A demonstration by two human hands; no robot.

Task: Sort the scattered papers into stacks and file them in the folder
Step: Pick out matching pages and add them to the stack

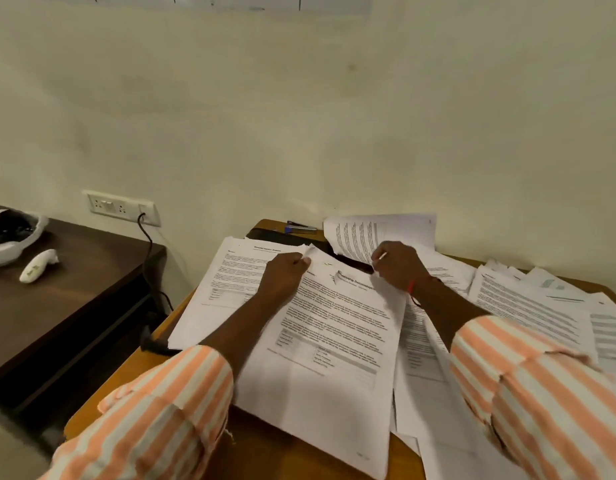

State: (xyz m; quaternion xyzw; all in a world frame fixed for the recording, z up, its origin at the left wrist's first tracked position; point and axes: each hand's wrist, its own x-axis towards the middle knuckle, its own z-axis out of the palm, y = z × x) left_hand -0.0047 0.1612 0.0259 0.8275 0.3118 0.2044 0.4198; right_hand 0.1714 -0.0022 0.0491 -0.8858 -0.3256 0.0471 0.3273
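A sheaf of printed papers point(334, 341) was gripped at its far edge by both hands over a wooden desk point(272, 452). The left hand point(286, 271) was seen with fingers curled, pinching the sheaf's far left corner, while the right hand point(396, 265) was clenched around the far right corner; a red thread was worn at that wrist. Both arms were covered by orange-and-white striped sleeves point(168, 403).

A second stack of papers point(230, 282) was laid just left of the held sheaf and partly covered by it. More loose sheets point(528, 306) were spread overlapping across the right side of the desk, and one curled page point(379, 230) was propped against the wall at the far edge. A dark flat item, taken to be the folder point(272, 235), was largely buried under the papers at the far side, with a stapler point(301, 227) lying by it near the wall.

To the left, a dark side table point(74, 289) was occupied by a white headset point(12, 240) and a white controller point(38, 266). A wall socket point(121, 206) was mounted above it, with a black cable point(149, 244) plugged in.
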